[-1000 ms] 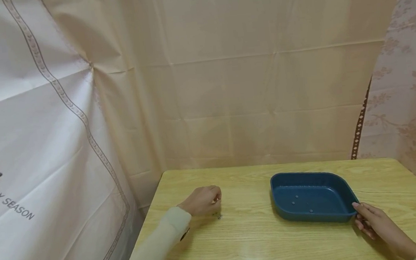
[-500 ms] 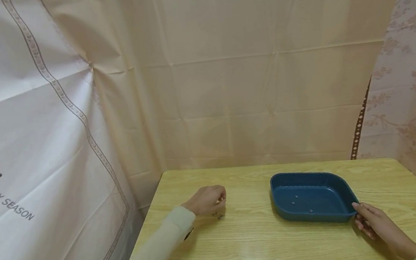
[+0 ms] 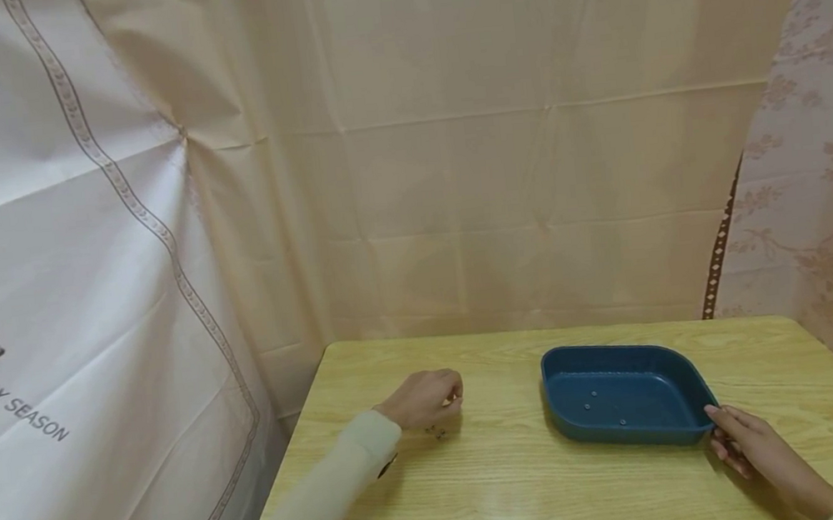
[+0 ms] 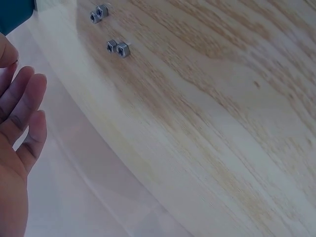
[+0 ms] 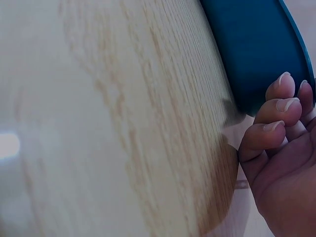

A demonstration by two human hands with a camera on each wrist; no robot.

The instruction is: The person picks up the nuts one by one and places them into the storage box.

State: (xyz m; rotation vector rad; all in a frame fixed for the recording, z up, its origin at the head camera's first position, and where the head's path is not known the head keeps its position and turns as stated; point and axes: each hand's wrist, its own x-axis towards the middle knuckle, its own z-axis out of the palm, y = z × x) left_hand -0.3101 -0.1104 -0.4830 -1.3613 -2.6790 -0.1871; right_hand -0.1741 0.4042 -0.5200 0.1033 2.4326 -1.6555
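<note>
Above the left part of the wooden table (image 3: 513, 485), my left hand (image 3: 424, 399) has thumb and index fingertip pressed together. They pinch a small nut, almost wholly hidden between the fingertips; the other fingers curve loosely in the left wrist view. Several silver hex nuts (image 4: 123, 49) lie in a small cluster on the wood, just below that hand in the head view. My right hand (image 3: 752, 439) grips the near right corner of a blue plastic tray (image 3: 622, 437), thumb at the rim and fingers underneath outside. Three nuts (image 3: 623, 422) lie apart on the tray floor.
Beige cloth (image 3: 456, 206) hangs behind the table's far edge. A white printed cloth (image 3: 76, 326) falls along the left side, and a flowered one (image 3: 832, 195) along the right. Bare wood lies between the left hand and the tray.
My left hand has drifted slowly to the right, and the nuts on the table show more clearly beneath it. The right hand and the tray have stayed in place.
</note>
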